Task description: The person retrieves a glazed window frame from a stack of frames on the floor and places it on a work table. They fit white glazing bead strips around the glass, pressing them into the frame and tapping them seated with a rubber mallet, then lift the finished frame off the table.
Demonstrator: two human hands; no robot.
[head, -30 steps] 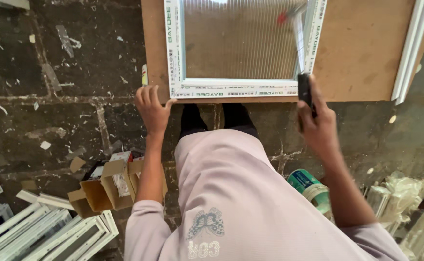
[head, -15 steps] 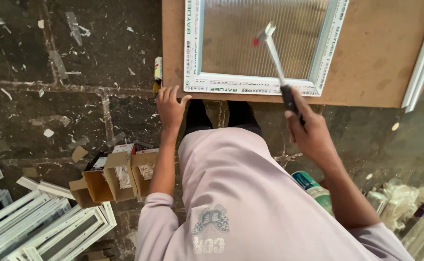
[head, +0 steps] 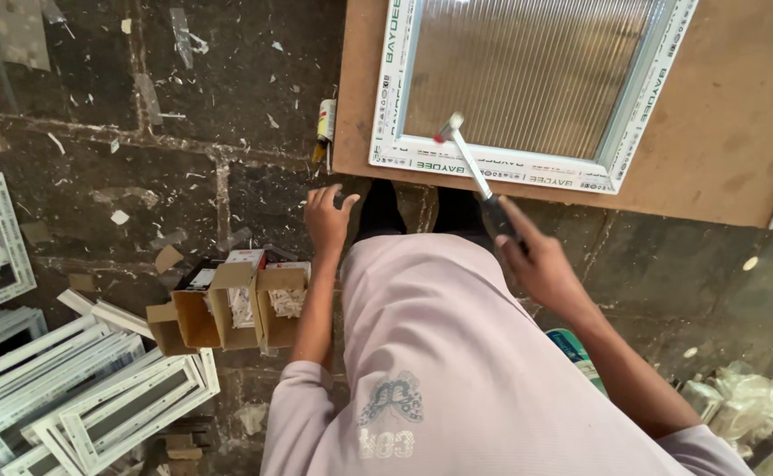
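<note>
holding: the right hand has its grip pressed together around the dark handle of a small hammer, index finger laid along the handle.
hammer: slanting up and away from the grip, its head over the near rail of the white window frame; whether the head touches the rail cannot be told.
window frame: just beyond the right grip, lying flat on the brown bench, with a ribbed translucent pane filling it.
left hand: the left hand hangs with its grip spread, fingers apart and holding nothing, just short of the bench's near left corner.
tube: a small yellow and white tube sits beyond the left grip, beside the left edge of the bench.
boxes: open cardboard boxes of small white parts stand on the floor below and to the outside of the left grip, near the forearm.
stacked frames: more white frames lie piled on the floor further out past the boxes, well apart from both grips.
can: a green and white can shows under the right forearm, behind the right grip.
feet: dark shoes stand between the two grips at the bench's near edge.
floor: dark stone floor littered with chips and scraps.
</note>
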